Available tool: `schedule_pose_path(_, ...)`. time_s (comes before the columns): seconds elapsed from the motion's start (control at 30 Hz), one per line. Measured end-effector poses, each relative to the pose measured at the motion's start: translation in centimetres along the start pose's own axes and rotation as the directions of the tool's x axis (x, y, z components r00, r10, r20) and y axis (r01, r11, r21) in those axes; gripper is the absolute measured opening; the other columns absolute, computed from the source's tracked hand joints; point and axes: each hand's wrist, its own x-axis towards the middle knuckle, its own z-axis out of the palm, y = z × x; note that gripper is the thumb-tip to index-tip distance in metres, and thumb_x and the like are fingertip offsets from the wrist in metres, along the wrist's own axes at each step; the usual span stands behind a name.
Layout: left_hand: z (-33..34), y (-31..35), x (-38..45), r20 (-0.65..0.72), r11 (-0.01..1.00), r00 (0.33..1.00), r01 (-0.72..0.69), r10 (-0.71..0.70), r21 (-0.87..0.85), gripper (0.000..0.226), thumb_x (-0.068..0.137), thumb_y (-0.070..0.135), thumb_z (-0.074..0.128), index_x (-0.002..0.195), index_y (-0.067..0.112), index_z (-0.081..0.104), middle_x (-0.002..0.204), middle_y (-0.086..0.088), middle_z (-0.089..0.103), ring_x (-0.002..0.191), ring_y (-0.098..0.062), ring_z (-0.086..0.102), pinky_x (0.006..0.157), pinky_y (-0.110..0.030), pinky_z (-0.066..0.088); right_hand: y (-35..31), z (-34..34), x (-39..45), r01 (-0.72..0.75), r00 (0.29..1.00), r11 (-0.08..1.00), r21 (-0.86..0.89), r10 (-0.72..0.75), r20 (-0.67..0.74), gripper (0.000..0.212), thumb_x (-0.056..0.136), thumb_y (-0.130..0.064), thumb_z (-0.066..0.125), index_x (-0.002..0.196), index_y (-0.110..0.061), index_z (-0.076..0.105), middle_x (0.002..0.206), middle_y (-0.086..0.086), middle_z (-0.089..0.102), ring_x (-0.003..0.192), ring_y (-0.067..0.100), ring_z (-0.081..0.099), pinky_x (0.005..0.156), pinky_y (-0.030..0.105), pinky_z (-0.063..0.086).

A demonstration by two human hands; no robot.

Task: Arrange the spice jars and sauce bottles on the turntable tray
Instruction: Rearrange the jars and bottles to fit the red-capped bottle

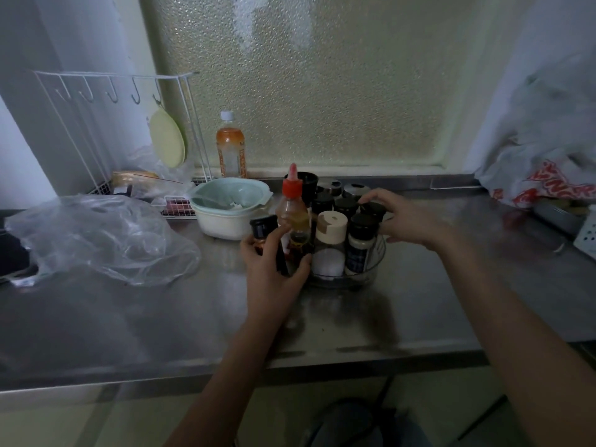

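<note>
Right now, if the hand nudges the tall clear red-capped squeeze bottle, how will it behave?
The tall clear red-capped squeeze bottle looks tall and narrow, so probably apt to tip. Only its lower part holds liquid, so likely light. The left hand around its base should steady it.

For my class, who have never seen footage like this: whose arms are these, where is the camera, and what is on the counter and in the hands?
One picture, from a camera on a person's head, looking down at their own arms. On the steel counter stands a clear turntable tray crowded with spice jars. The left hand grips a dark-capped sauce bottle at the tray's left edge, beside a red-capped bottle. The right hand rests on a black-lidded jar. Nearby lie bowls and a plastic bag.
</note>
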Motion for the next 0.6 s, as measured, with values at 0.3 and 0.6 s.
schedule_pose_path(0.3, -0.2, 1.1, -0.6, -0.105, 0.985, 0.983, -0.162, 0.154, -0.068, 0.062, 0.062, 0.041, 0.076, 0.115, 0.028, 0.048, 0.126, -0.007, 0.026, 0.113, 0.010, 0.025, 0.093, 0.004, 0.024, -7.4, -1.6, -5.3, 0.426, 0.699, 0.904, -0.037, -0.355, -0.620, 0.036, 0.077, -0.022, 0.072, 0.110, -0.020, 0.058, 0.094, -0.016, 0.058, 0.080, 0.006, 0.060, 0.069, 0.003, 0.044)
schedule_pose_path(0.6, 0.1, 0.0, -0.2, -0.129, 0.977, 0.985, 0.088, -0.114, -0.194, 0.046, 0.064, 0.044, 0.067, 0.103, 0.023, 0.055, 0.125, -0.011, 0.039, 0.108, -0.013, 0.047, 0.092, -0.020, 0.044, -10.0, 7.5, -3.4, 0.359, 0.905, 0.930, 0.073, -0.328, -0.269, 0.040, 0.083, -0.045, 0.061, 0.115, -0.021, 0.060, 0.101, -0.001, 0.070, 0.087, 0.008, 0.064, 0.078, 0.022, 0.050)
